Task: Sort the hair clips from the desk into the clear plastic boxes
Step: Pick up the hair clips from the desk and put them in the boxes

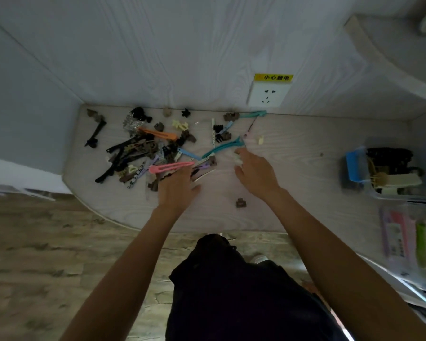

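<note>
Nearest on the desk (293, 193): a small brown claw clip (241, 203), alone, well apart from the rest, between the two forearms. Probably light and stiff; best pinched across its two wings.

Left hand (176, 187) palm down, fingers spread and relaxed, holding nothing, fingertips at the near edge of the clip pile (143, 151). Just beyond those fingertips: a pink snap clip (171, 166), flat, long axis running left-right, rounded end at the left. Likely thin springy metal, slick and hard to lift off the desk; best slid by one end, then pinched by the edges.

Right hand (255, 172) a little farther out, fingers curled round something small and whitish (237, 158); too blurred to name, most likely a small clip. Beside its fingertips: a long teal clip (223, 146), lying diagonally, narrow tip toward near-left, hinge end toward far-right. Light, rigid plastic by the look; best taken at the hinge end.

Farther back: an orange clip (158, 133) on the pile, long axis left-right with a slight slant, and black long clips jumbled beneath, likely to snag one another if pulled.

At the right: two clear plastic boxes, the farther box (354, 166) partly filled with dark clips, the nearer box (401, 239) holding pastel ones.
</note>
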{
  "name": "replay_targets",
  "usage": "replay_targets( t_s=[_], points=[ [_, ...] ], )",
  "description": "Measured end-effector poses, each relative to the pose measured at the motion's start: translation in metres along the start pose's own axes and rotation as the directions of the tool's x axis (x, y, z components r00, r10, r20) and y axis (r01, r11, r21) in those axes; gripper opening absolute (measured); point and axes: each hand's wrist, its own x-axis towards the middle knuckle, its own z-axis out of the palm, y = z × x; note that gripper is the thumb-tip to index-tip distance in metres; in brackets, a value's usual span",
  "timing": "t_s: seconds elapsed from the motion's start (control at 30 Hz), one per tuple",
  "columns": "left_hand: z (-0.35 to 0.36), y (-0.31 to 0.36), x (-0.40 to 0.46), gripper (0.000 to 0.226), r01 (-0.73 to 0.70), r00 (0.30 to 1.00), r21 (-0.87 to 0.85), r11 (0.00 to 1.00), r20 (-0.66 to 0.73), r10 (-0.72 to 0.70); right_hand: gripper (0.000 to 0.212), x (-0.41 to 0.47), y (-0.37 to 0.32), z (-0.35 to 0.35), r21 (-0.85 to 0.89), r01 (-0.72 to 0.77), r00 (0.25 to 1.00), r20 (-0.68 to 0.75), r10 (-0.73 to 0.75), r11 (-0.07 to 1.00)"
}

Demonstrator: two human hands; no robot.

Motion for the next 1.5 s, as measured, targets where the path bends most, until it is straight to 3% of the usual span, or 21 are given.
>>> replay_targets(
  t_s=[0.13, 0.23, 0.43, 0.57, 0.67, 0.77, 0.87, 1.0, 1.1, 1.3, 1.5],
  points=[
    [-0.003, 0.007, 0.008, 0.035, 0.001, 1.000, 0.079, 0.997, 0.018, -0.002, 0.038, 0.018, 0.001, -0.001, -0.076, -0.051, 0.999, -0.012, 0.050, 0.996],
    [-0.008, 0.013, 0.011, 0.028, -0.099, 0.995, 0.041, 0.994, 0.004, 0.099, 0.037, 0.043, -0.006, -0.004, -0.196, 0.049, 0.999, -0.001, -0.050, 0.979],
    [-0.023, 0.005, 0.010, 0.015, -0.148, 0.973, -0.202, 0.968, -0.202, 0.107, 0.036, 0.082, -0.017, 0.000, -0.413, 0.175, 0.982, 0.143, -0.126, 0.894],
    [-0.036, -0.011, 0.030, 0.020, -0.064, 0.982, -0.069, 0.996, -0.183, 0.051, 0.031, 0.066, -0.005, -0.011, -0.328, 0.077, 0.997, 0.033, -0.070, 0.941],
    [-0.042, -0.013, 0.048, 0.018, -0.078, 0.991, 0.031, 0.996, -0.104, 0.081, 0.032, 0.043, 0.014, -0.023, -0.168, -0.069, 0.996, -0.072, 0.057, 0.983],
    [-0.040, -0.006, 0.059, 0.018, -0.144, 0.988, 0.060, 0.988, -0.044, 0.147, 0.034, 0.021, 0.031, -0.030, -0.033, -0.178, 0.983, -0.061, 0.175, 0.984],
    [-0.036, 0.001, 0.061, 0.024, -0.195, 0.980, 0.124, 0.973, 0.003, 0.197, 0.033, 0.011, 0.036, -0.022, -0.012, -0.163, 0.987, 0.008, 0.163, 0.986],
    [-0.036, 0.002, 0.065, 0.032, -0.192, 0.980, 0.161, 0.968, 0.075, 0.182, 0.034, 0.013, 0.028, -0.012, 0.127, -0.220, 0.969, -0.083, 0.231, 0.967],
    [-0.033, 0.004, 0.072, 0.036, -0.217, 0.973, 0.181, 0.959, 0.113, 0.199, 0.037, 0.022, 0.020, -0.015, 0.056, -0.289, 0.948, -0.119, 0.294, 0.956],
    [-0.030, 0.015, 0.079, 0.036, -0.285, 0.958, 0.174, 0.943, 0.083, 0.274, 0.040, 0.043, 0.013, -0.008, -0.261, -0.291, 0.954, -0.004, 0.301, 0.920],
    [-0.037, 0.006, 0.078, 0.030, -0.264, 0.964, 0.081, 0.961, 0.051, 0.260, 0.026, 0.034, 0.008, -0.010, -0.108, -0.231, 0.973, -0.031, 0.229, 0.967]
  ],
)
